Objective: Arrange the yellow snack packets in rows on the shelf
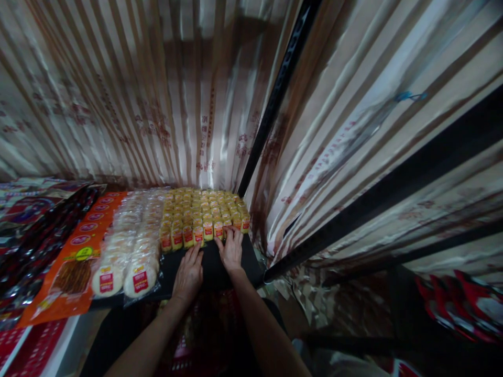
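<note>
Small yellow packaged cakes [208, 209] with red labels stand in tight rows on a black shelf [220, 267]. My left hand [190, 272] reaches to the front row, its fingers stretched out at the base of the packages. Just right of it, my right hand [231, 248] has thumb and fingers apart against packages in the same row. Neither hand visibly holds a package. Left of the yellow rows lie two lines of round white flatbreads [140, 277] in clear wrappers with red labels.
An orange snack packet [73, 262] and dark shiny packets [43, 230] lie farther left. A black post [271, 115] rises behind the shelf; a black rail [373, 193] slants right. Striped curtains [188, 94] hang behind. Red packets [459, 298] sit low at right.
</note>
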Motion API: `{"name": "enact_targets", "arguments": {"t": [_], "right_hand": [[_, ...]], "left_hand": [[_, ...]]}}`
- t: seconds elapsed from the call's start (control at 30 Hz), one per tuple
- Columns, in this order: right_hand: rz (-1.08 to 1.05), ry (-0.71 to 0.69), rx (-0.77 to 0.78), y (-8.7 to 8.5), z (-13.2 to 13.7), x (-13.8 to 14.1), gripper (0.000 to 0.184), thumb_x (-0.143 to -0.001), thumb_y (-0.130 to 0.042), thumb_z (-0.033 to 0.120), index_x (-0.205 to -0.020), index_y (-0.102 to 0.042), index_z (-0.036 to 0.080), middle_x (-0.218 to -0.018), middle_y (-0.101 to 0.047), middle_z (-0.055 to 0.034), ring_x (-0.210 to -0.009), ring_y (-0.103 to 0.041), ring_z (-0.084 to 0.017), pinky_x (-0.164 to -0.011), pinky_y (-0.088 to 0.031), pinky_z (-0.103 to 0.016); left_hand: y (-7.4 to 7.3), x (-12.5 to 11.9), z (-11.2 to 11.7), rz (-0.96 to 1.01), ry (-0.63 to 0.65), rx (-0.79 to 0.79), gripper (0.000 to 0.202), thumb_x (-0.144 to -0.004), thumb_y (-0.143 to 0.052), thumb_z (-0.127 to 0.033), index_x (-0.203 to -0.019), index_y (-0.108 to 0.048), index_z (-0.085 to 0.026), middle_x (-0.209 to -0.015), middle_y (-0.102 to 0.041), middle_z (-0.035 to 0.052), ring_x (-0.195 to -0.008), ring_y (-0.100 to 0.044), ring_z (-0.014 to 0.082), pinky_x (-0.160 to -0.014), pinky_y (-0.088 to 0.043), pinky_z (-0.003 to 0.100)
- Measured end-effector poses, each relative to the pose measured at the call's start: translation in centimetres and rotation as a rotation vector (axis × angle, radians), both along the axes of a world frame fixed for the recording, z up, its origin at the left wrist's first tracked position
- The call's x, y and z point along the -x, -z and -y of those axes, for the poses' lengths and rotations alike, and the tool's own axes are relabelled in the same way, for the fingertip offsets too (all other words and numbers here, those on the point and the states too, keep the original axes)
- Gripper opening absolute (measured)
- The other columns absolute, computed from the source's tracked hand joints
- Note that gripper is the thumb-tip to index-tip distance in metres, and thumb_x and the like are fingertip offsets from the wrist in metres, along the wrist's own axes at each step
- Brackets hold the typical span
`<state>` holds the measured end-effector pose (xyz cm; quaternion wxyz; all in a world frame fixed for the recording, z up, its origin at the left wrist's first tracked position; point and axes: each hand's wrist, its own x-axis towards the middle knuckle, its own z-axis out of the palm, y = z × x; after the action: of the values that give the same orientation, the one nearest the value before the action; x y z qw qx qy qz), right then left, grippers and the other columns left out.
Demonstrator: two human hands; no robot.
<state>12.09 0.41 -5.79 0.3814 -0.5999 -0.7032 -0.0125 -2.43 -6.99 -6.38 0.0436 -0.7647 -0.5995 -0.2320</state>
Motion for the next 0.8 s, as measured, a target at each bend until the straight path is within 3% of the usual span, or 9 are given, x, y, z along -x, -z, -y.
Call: {"name": "enact_targets", "arguments": {"t": [0.57,0.8], "right_hand": [[-0.014,-0.019,-0.002,0.1,0.1,0.0,0.026,-0.085,-0.051,0.033,-0.107,-0.054,0.018,-0.111,-0.05,-0.0103,-0.106,-0.043,-0.024,-0.09,-0.043,-0.04],[-0.083,-0.123,-0.071,-1.4,1.5,-0.1,0.024,-0.09,-0.04,0.027,-0.105,-0.056,0.018,-0.104,-0.058,-0.0094,-0.103,-0.049,-0.021,-0.091,-0.041,-0.038]], "left_hand": [[0.0,-0.2,0.1,-0.031,-0.016,0.003,0.041,-0.075,-0.038,-0.004,-0.109,-0.061,-0.009,-0.132,-0.049,0.0144,-0.118,-0.048,0.026,-0.093,-0.046,0.039],[-0.1,-0.1,0.4,0.035,-0.011,-0.035,0.039,-0.075,-0.04,-0.003,-0.107,-0.062,-0.009,-0.126,-0.055,0.0132,-0.113,-0.052,0.0248,-0.095,-0.045,0.037]]}}
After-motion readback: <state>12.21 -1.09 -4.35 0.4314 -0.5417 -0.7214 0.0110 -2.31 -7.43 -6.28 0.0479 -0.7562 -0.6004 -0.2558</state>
